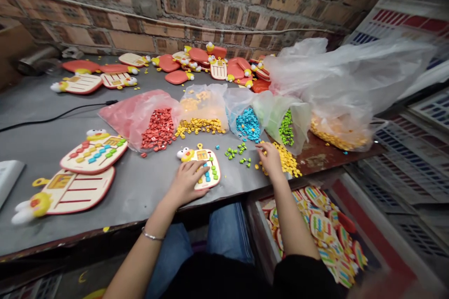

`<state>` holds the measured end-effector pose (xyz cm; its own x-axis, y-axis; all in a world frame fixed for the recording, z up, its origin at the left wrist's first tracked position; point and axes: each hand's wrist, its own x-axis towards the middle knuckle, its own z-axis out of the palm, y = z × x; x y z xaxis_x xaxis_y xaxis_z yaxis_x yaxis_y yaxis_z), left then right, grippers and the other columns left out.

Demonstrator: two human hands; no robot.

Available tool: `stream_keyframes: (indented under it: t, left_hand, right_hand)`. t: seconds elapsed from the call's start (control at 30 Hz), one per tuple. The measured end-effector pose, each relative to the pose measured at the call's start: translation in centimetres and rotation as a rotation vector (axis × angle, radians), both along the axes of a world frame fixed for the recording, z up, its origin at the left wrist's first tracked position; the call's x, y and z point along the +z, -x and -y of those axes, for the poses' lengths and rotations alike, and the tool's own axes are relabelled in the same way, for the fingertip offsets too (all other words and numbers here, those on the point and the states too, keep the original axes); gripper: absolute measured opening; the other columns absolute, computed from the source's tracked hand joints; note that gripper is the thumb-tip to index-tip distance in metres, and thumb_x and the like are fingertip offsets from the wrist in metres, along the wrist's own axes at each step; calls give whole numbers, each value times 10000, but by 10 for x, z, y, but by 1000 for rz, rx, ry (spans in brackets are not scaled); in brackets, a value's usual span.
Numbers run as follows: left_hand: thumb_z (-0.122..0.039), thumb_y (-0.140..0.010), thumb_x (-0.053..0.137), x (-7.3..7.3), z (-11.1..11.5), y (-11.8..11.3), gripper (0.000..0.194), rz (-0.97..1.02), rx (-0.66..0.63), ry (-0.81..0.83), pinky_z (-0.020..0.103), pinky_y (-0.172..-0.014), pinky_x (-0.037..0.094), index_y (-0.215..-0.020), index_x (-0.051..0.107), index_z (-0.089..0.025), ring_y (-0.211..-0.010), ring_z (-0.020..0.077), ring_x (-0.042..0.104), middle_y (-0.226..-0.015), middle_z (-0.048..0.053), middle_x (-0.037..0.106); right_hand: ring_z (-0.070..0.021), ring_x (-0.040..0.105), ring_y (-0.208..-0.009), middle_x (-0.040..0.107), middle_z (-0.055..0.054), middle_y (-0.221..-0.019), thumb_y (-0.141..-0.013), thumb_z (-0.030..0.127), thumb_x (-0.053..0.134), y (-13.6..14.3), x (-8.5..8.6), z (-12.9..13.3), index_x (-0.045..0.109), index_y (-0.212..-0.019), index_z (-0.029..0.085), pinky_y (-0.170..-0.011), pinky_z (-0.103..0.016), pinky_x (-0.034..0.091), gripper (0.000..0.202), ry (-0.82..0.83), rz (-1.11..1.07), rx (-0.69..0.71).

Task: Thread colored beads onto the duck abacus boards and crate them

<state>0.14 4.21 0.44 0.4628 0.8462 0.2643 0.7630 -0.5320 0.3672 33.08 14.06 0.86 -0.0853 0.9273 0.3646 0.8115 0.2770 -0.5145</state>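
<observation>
Board: a cream bd w/ coral rim (216, 162) is lying on the bench (140, 175), nr edge, ctr; its duck head is pointing far L; green, blue & yellow beads are showing on it.
L hand: the L hand (187, 180) is lying across the bd's L part, touching it; fingers are extending, not clenching.
R hand: the R hand (270, 159) is hovering or resting (can't tell which) by the blue beads (248, 124) & yellow pile (289, 161); fingers are bending; can't tell if they're grasping a bead.
Loose green beads: these (231, 153) are lying btwn bd & R hand.
Bags, L to R: the red-bead bag (128, 114), yellow-bead bag (206, 103), blue-bead bag (235, 99) & green-bead bag (298, 119) are lying open beyond the hands; a lg clear bag (343, 79) w/ yellow beads is lying far R.
L side: a beaded bd (82, 161) is overlapping a bd w/ bare bars (84, 191).
Far side: more bds (238, 67) are lying in a loose group before the brick wall (196, 4).
Nr R, below bench: a crate (379, 224) is holding many beaded bds (321, 226).
</observation>
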Motion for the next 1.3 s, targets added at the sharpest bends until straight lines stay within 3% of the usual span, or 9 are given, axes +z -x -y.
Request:
stream_keyframes:
  t: [0.1, 0.23, 0.53, 0.63, 0.73, 0.93, 1.07, 1.3]
  left_hand:
    - [-383, -736, 672, -1, 0, 0, 549, -3, 2, 6, 459, -988, 334, -1249, 550, -230, -1215, 315, 456, -1372, 89, 522]
    - [-383, -743, 666, -1, 1, 0, 556, -2, 2, 3, 463, -998, 329, -1263, 541, -229, -1229, 317, 444, -1380, 93, 513]
    - [-391, -756, 658, 0, 1, 0, 542, -12, -3, 3, 451, -991, 335, -1261, 540, -232, -1220, 306, 452, -1376, 90, 515]
    - [-402, -752, 668, 1, 1, -1, 549, -8, -1, 1, 449, -996, 331, -1258, 544, -230, -1207, 301, 460, -1369, 90, 522]
    - [-411, -737, 686, 2, 1, -1, 574, -3, -2, 16, 450, -1011, 324, -1263, 543, -232, -1213, 300, 455, -1375, 87, 517]
    - [-405, -732, 698, 4, 2, -1, 592, 1, 14, 55, 451, -1032, 315, -1279, 534, -252, -1238, 300, 433, -1397, 76, 494]
    - [-401, -727, 710, 4, 2, -1, 605, 19, 7, 66, 456, -1027, 318, -1283, 531, -243, -1239, 303, 429, -1402, 78, 491]
    - [-399, -746, 713, 4, 2, 0, 605, 49, -12, 80, 461, -1032, 314, -1298, 518, -248, -1258, 302, 423, -1391, 81, 499]
  right_hand:
    - [-260, 571, -885, 655, -109, -896, -818, 196, 543, -22, -9, -8, 662, -833, 165, -823, -374, 416, 124, 33, 196, -48]
    - [-257, 557, -870, 649, -103, -861, -815, 176, 541, -20, -16, -11, 639, -787, 181, -789, -355, 402, 102, 53, 331, -31]
    - [-261, 591, -830, 686, -87, -814, -810, 186, 559, -14, -11, -8, 628, -744, 193, -797, -386, 431, 96, -11, 199, 37]
    - [-242, 609, -813, 684, -77, -831, -831, 220, 562, 7, 0, -4, 630, -790, 195, -761, -369, 464, 83, -38, 23, 136]
    - [-209, 617, -803, 680, -64, -854, -850, 220, 570, 46, 14, -4, 634, -819, 198, -725, -325, 484, 74, -18, -107, 361]
    - [-177, 605, -785, 662, -47, -811, -806, 85, 599, 122, 24, -17, 640, -772, 173, -736, -283, 463, 102, 101, -23, 659]
    - [-164, 592, -753, 649, -40, -788, -791, 67, 598, 139, 20, -27, 647, -758, 162, -716, -265, 451, 113, 213, 30, 716]
    - [-163, 591, -738, 671, -38, -772, -740, 116, 644, 142, 18, -44, 634, -685, 160, -709, -272, 455, 71, 344, -2, 753]
